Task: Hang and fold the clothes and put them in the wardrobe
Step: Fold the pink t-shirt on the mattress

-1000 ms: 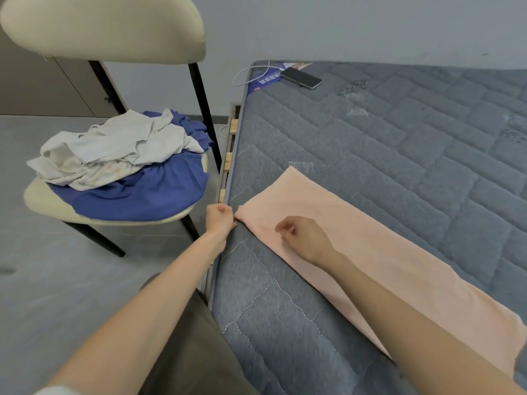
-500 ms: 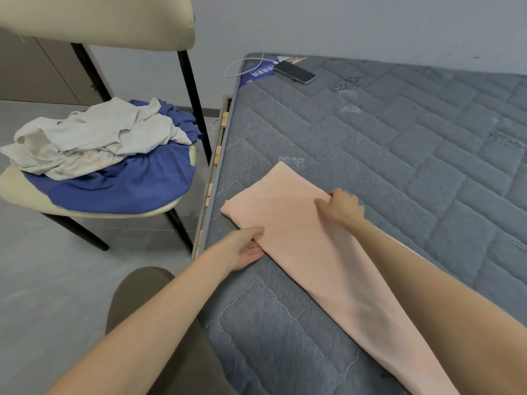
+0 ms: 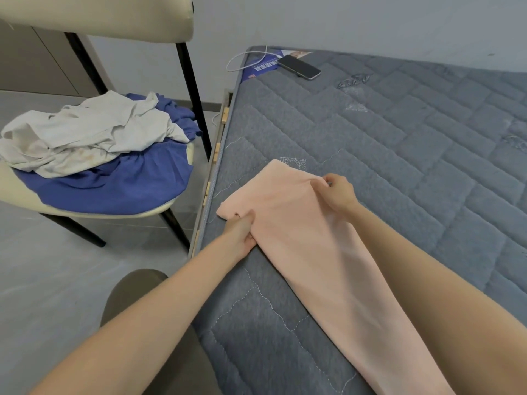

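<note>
The peach garment (image 3: 299,229) lay on the grey quilted mattress (image 3: 399,152) as a long, narrow band. It ran from the centre of the frame down to the lower right edge, where the right forearm covered part of it. Its upper end sat close to the left edge of the mattress.

The left hand (image 3: 241,233), at centre frame, gripped the lower-left edge of the garment near that end, fingers curled into the fabric. The right hand (image 3: 339,195), just right of centre, pinched the opposite edge, where the fabric was gathered into small creases at the fingertips. Both hands were closed on the same garment, one on each long side, with the cloth stretched between them.

A cream chair (image 3: 99,12) with black legs occupied the upper left of the frame, beside the bed. Its seat carried a crumpled white garment (image 3: 85,132) lying on top of a blue garment (image 3: 114,186), which draped over the front of the seat.

At the top centre, on the far corner of the mattress, a dark phone (image 3: 299,67) rested partly on a blue leaflet (image 3: 261,68), with a white cable (image 3: 245,57) looped past the corner. Wooden slats (image 3: 218,151) showed along the left edge of the bed. A trouser leg (image 3: 128,295) appeared at lower left, above the grey floor (image 3: 42,280).
</note>
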Demonstrator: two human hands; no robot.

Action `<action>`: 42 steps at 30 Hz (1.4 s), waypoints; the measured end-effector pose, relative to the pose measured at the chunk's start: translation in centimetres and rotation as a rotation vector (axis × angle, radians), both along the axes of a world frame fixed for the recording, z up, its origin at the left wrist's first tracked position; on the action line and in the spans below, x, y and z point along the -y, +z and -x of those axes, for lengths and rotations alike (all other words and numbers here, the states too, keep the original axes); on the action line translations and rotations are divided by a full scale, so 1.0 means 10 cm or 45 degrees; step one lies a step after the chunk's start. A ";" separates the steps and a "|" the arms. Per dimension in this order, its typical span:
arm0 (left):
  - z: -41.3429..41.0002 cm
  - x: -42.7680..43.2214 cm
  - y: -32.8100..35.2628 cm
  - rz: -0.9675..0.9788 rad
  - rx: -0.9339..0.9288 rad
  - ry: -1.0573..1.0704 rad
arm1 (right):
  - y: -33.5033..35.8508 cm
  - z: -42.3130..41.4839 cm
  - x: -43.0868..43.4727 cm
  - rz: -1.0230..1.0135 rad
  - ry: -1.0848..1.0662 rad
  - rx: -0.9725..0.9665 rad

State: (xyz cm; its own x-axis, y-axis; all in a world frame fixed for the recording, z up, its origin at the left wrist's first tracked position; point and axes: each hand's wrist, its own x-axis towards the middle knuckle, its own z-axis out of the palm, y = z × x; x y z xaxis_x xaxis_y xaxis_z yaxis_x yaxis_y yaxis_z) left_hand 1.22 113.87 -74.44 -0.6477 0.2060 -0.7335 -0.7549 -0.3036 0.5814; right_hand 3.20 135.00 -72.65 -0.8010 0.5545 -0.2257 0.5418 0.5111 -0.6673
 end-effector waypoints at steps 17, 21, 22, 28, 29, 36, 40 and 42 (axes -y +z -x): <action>-0.28 -0.14 0.60 0.099 -0.523 -0.149 | 0.73 -0.45 -0.19 0.397 -0.099 -0.332; 0.13 -0.15 1.19 0.192 -0.724 -0.190 | 1.27 -0.46 -0.20 0.368 -0.070 -0.527; 0.23 -0.18 1.35 0.212 -0.779 -0.203 | 1.39 -0.45 -0.21 0.362 -0.066 -0.572; 0.74 -0.43 2.17 0.292 -1.082 -0.221 | 2.10 -0.24 -0.29 0.428 -0.136 -0.818; 0.82 -0.47 2.30 0.280 -1.129 -0.240 | 2.22 -0.18 -0.33 0.429 -0.159 -0.845; 1.11 -0.58 2.77 0.279 -1.345 -0.380 | 2.66 -0.09 -0.50 0.479 -0.241 -0.924; 0.90 -0.46 2.55 0.298 -1.361 -0.465 | 2.48 -0.28 -0.44 0.639 -0.262 -0.870; 0.72 -0.35 2.33 0.295 -1.335 -0.529 | 2.30 -0.48 -0.35 0.759 -0.325 -0.837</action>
State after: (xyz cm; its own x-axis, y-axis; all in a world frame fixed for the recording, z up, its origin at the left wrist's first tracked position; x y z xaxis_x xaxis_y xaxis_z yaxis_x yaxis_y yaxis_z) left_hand -6.00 117.38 -51.11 -0.8756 0.4768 0.0777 0.1160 0.0514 0.9919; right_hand 7.97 138.47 -49.66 -0.7383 0.6704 -0.0736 0.0096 -0.0986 -0.9951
